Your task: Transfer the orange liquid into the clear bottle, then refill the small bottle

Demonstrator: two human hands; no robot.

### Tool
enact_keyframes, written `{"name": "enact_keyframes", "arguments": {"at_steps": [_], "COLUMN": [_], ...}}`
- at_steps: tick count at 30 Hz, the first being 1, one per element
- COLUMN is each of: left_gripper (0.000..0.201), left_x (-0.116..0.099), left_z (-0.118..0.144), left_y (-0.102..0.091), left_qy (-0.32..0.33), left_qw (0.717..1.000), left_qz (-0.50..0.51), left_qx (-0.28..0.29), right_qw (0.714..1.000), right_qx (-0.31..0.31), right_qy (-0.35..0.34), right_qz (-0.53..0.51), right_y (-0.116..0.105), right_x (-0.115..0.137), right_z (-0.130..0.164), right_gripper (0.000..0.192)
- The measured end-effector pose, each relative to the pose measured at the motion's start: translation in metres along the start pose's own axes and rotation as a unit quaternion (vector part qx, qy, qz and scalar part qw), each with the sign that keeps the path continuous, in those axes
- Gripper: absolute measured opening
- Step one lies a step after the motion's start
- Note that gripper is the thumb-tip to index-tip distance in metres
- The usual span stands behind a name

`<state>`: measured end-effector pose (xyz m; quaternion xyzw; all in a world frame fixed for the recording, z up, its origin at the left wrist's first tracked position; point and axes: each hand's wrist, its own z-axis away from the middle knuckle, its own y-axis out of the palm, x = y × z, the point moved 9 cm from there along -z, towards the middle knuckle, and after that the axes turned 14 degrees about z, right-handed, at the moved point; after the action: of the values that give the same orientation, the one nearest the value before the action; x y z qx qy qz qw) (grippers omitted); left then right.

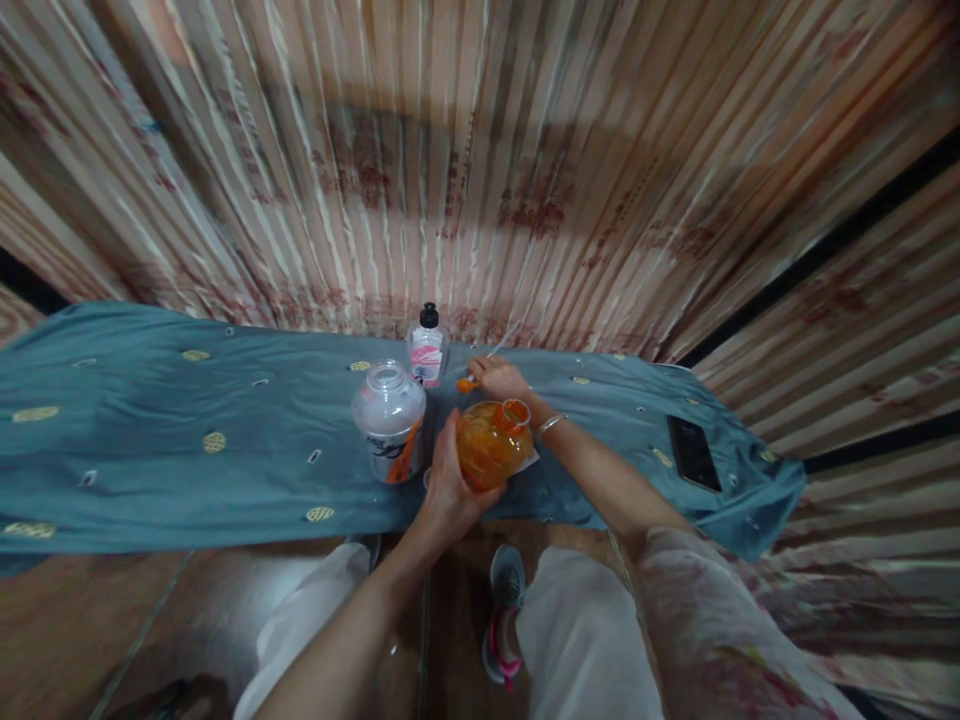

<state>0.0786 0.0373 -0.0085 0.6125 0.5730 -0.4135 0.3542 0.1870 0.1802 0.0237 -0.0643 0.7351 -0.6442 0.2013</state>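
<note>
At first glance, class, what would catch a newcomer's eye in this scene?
The orange jar, tilted in the left hand at the near edge of the blue cloth, stands out most. Beside it stands an open clear jar, with a small black-capped bottle behind. The right hand grips an orange-tipped tool just beyond.

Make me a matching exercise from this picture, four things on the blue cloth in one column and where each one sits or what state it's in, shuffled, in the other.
Things:
1. Orange round glass jar
2. Clear plastic jar with white label
3. Small white bottle with black cap
4. Black flat phone

Places or states:
A. Lying alone near the cloth's right end
B. Gripped by the left hand
C. Standing open, without a lid
D. Farthest back, by the curtain

Pairs: 1-B, 2-C, 3-D, 4-A
</note>
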Motion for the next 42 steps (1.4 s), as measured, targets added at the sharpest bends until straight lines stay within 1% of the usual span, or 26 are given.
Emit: {"name": "enact_keyframes", "arguments": {"at_steps": [3, 7, 12, 17, 20, 23, 27, 29, 31, 33, 36, 39, 42], "left_gripper": [0.115, 0.115, 0.117, 0.116, 0.117, 0.119, 0.12, 0.121, 0.123, 0.124, 0.127, 0.127, 0.126], "left_x": [0.001, -0.001, -0.003, -0.006, -0.008, -0.011, -0.015, -0.015, -0.013, -0.012, -0.01, -0.008, -0.005], "left_z": [0.0, 0.0, 0.001, 0.0, -0.001, -0.002, -0.006, -0.007, -0.009, -0.01, -0.012, -0.013, -0.016], "left_y": [0.001, 0.002, 0.003, 0.004, 0.004, 0.004, 0.007, 0.008, 0.01, 0.012, 0.011, 0.01, 0.01], "left_qy": [-0.009, -0.001, 0.008, 0.027, 0.031, 0.036, 0.048, 0.05, 0.046, 0.04, 0.033, 0.031, 0.025], "left_qw": [1.0, 1.0, 1.0, 0.999, 0.999, 0.999, 0.999, 0.999, 0.999, 0.999, 0.999, 0.999, 0.999], "left_qz": [-0.006, -0.005, 0.001, -0.015, -0.022, -0.025, -0.021, -0.018, -0.011, 0.001, 0.022, 0.029, 0.028], "left_qx": [0.008, 0.012, 0.015, 0.019, 0.013, 0.009, 0.005, 0.0, -0.002, -0.004, -0.009, -0.01, -0.009], "right_qw": [0.999, 0.997, 0.994, 0.987, 0.977, 0.962, 0.928, 0.902, 0.871, 0.838, 0.793, 0.757, 0.728], "right_qx": [0.022, 0.032, 0.018, -0.026, -0.061, -0.101, -0.162, -0.193, -0.221, -0.244, -0.267, -0.273, -0.269], "right_qy": [-0.027, -0.054, -0.053, -0.024, -0.001, 0.03, 0.104, 0.148, 0.191, 0.219, 0.234, 0.234, 0.232], "right_qz": [-0.015, -0.044, -0.091, -0.159, -0.205, -0.252, -0.32, -0.358, -0.396, -0.436, -0.496, -0.546, -0.587], "right_y": [0.022, 0.04, 0.053, 0.053, 0.046, 0.036, 0.023, 0.019, 0.018, 0.017, 0.016, 0.013, 0.008], "right_x": [0.016, 0.032, 0.033, 0.024, 0.016, 0.001, -0.029, -0.041, -0.049, -0.048, -0.038, -0.026, -0.017], "right_z": [-0.007, -0.013, -0.016, -0.015, -0.008, 0.006, 0.04, 0.062, 0.083, 0.1, 0.116, 0.124, 0.133], "right_gripper": [0.041, 0.042, 0.037, 0.039, 0.037, 0.037, 0.038, 0.038, 0.043, 0.047, 0.049, 0.051, 0.055]}}
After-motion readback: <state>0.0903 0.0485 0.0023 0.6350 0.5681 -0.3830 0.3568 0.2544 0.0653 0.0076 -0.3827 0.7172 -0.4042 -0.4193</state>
